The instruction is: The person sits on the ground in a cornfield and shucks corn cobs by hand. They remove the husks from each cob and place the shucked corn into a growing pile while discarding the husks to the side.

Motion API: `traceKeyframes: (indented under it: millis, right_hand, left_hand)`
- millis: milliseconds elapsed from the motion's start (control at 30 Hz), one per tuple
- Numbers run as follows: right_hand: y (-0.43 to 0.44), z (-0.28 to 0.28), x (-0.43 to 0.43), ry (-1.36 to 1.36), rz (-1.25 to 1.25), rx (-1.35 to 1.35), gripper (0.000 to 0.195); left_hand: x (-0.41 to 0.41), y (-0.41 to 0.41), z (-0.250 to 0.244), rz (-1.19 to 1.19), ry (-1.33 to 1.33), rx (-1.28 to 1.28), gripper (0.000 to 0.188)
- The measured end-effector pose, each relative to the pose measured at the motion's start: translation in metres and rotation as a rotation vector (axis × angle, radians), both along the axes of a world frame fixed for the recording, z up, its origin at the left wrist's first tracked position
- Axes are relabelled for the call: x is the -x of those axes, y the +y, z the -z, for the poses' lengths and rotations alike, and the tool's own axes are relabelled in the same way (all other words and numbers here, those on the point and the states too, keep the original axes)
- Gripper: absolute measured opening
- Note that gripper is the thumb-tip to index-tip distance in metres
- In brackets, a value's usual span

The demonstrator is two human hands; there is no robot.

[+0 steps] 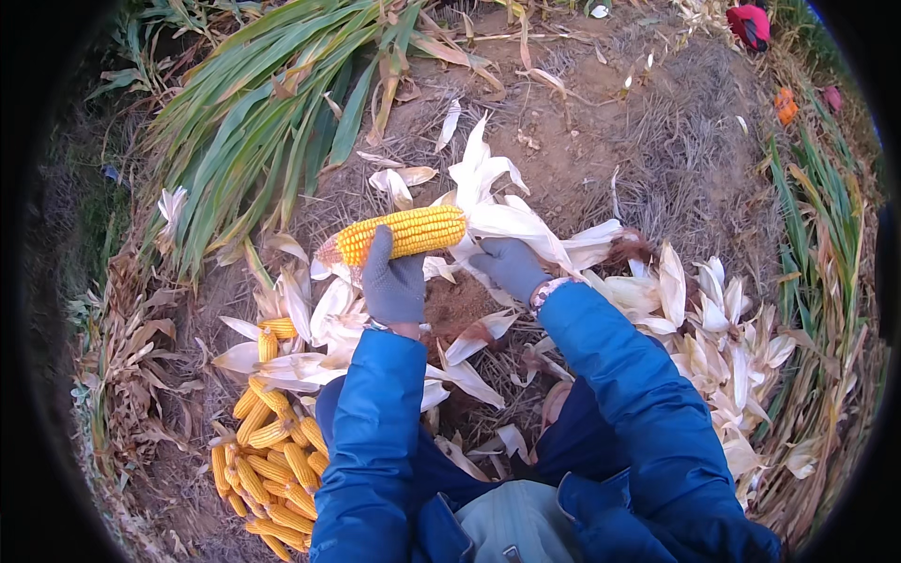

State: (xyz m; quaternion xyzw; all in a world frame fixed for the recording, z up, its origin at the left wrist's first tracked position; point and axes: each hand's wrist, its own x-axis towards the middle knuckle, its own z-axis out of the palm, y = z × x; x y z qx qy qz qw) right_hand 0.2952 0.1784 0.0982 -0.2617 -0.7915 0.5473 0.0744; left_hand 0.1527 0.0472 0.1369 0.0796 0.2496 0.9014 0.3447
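Observation:
My left hand (394, 285), in a grey knit glove, grips an ear of yellow corn (422, 229) from below, the thumb laid across its kernels. The tip of the ear points left, and its bare kernels face up. Pale husks (510, 218), peeled back, spread from the butt end on the right. Against these husks my right hand (510, 267), gloved the same, is closed with husk leaves at its fingers; the fingertips are partly hidden. Below and left of my left sleeve lies a heap of husked corn ears (274, 464).
Discarded husks (725, 352) pile up on the right beside my right arm. Cut green corn stalks (281, 105) lie at the upper left, more stalks (823, 246) along the right. Dry soil (577, 141) with straw stretches ahead. A red item (747, 27) is at the upper right.

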Motion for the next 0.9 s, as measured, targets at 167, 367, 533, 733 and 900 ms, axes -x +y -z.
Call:
traceKeyframes:
  millis: [167, 367, 533, 733, 900]
  right_hand:
    - [0.051, 0.052, -0.012, 0.078, 0.282, -0.103, 0.063]
    - [0.028, -0.001, -0.022, -0.357, 0.18, -0.548, 0.042]
    - [-0.022, -0.026, -0.004, -0.054, -0.151, 0.406, 0.048]
    - [-0.014, -0.007, 0.015, 0.435, 0.287, 0.71, 0.052]
    - [-0.015, -0.032, 0.015, 0.709, 0.596, 0.782, 0.039]
  left_hand:
    - [0.006, -0.003, 0.004, 0.031, -0.012, 0.026, 0.039]
    - [0.015, -0.007, -0.001, -0.101, 0.015, -0.073, 0.037]
    - [0.007, 0.004, 0.016, -0.068, -0.08, -0.066, 0.045]
    - [-0.008, 0.005, 0.018, 0.037, -0.181, -0.112, 0.053]
    - [-0.018, 0.004, 0.018, 0.098, -0.205, 0.027, 0.063]
